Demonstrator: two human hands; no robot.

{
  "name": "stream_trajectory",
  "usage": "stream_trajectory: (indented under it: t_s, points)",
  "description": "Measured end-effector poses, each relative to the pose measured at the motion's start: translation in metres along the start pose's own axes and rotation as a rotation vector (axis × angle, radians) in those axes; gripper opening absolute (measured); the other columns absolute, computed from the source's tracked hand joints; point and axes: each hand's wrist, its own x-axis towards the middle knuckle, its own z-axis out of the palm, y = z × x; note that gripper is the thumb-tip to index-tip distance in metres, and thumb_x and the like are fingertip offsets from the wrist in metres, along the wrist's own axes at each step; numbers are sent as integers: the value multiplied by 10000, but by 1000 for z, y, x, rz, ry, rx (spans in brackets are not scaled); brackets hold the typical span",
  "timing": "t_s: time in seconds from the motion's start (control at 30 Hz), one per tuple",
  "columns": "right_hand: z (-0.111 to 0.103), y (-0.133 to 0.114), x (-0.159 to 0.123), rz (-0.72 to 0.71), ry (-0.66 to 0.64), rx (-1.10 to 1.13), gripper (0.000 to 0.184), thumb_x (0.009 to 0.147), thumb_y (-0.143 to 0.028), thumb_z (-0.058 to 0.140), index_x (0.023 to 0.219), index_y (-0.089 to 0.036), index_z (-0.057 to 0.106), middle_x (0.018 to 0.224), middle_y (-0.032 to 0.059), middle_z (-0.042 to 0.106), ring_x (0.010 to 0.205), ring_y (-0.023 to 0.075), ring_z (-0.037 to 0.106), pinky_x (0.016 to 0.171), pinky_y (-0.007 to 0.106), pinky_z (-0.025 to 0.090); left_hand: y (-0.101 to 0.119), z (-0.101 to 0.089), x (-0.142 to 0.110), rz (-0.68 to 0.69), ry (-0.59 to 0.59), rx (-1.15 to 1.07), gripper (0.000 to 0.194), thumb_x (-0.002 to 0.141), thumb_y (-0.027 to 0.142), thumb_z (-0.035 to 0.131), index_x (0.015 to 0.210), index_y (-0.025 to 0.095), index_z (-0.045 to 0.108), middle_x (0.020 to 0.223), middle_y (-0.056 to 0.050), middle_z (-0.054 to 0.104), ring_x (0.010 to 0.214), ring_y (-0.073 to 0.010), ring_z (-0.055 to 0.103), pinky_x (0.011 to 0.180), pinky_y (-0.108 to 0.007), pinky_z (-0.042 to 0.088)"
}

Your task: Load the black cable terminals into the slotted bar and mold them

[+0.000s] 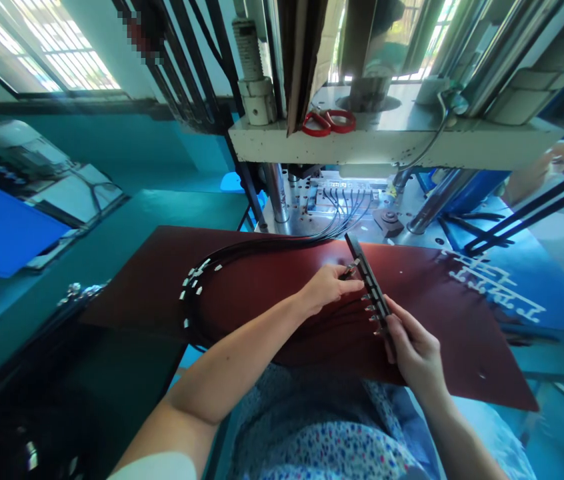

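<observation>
A long dark slotted bar (372,287) slants over the reddish-brown board (272,293). My right hand (415,340) grips its near end, thumb on top and fingers wrapped round it. Several small metal connector ends stick out along the bar's left side, with black cables running off below. My left hand (329,287) is closed in a pinch by the bar's upper part, on a small metal cable connector (349,270). A bundle of black cables (242,248) curves across the board from the press, with white tags (195,280) at its left bend.
Behind the board stands a press (392,143) with steel columns and a lit mould (342,197) holding several cables. Red-handled scissors (329,123) lie on its plate. White plastic sprues (495,283) lie at the right. A person's hand (537,173) shows at far right.
</observation>
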Motion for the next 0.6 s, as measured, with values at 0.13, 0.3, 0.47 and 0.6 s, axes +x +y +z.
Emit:
stream_trajectory:
  t_s: [0.13,0.3,0.47,0.6]
  points:
    - [-1,-2,0,22,19,45,463,813,-417,550,1185,-142,558,484,-40,514,329,69,389,308,188,309,-3,-19,-2,-14,25,-166,291,619,355,667,697,138,488,554,42,447,455,-49,388,426,-183,288]
    - [-2,0,1,34,-5,54,464,809,-419,562,1181,-141,559,532,-22,556,325,67,390,311,197,312,2,-23,-3,-43,1,-195,281,669,389,631,738,134,535,555,33,480,441,-56,417,420,-182,289]
    - [-3,-2,0,23,-37,57,484,810,-425,557,1185,-119,552,456,-42,501,321,66,375,311,185,300,9,-8,-2,-69,105,14,202,677,301,614,682,103,574,509,36,459,426,-41,344,416,-186,228]
    - [-4,-4,0,34,-36,51,477,801,-430,560,1169,-126,568,500,-29,528,324,65,377,305,190,300,12,-3,0,-99,124,47,215,613,294,671,657,102,588,529,40,480,458,-46,378,447,-188,251]
